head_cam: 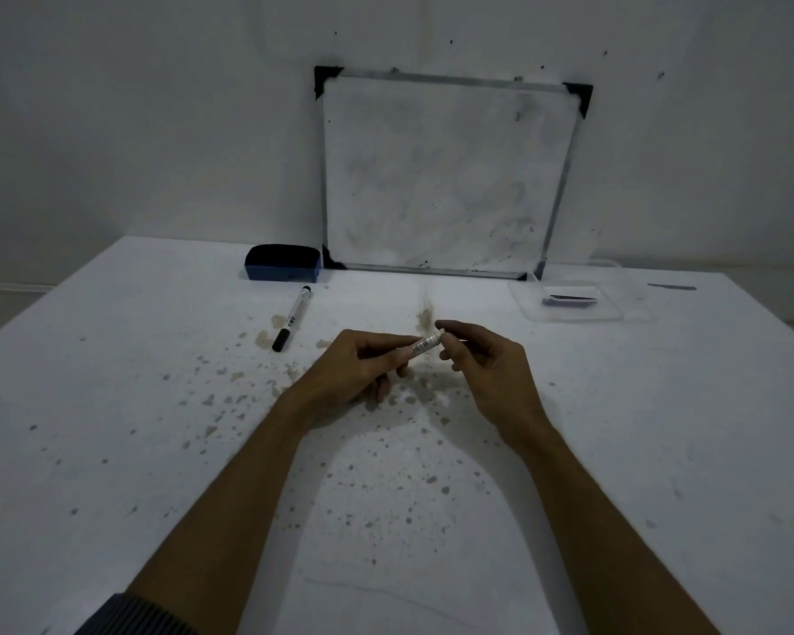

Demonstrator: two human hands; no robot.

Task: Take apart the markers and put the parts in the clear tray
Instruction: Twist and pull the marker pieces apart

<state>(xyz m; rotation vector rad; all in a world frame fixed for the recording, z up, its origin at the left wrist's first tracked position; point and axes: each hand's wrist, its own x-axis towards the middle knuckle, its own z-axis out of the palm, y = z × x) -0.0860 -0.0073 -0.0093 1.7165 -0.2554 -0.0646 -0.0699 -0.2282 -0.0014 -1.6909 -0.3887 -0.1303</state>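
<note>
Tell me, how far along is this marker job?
Partly done: the clear tray already holds some dark parts. In hand: both the left hand and right hand grip one marker barrel. Left: a second marker lies whole on the table.

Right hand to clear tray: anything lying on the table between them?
Nothing. In the head view, only bare white table separates the right hand, gripping the marker barrel, from the clear tray beyond it.
</note>
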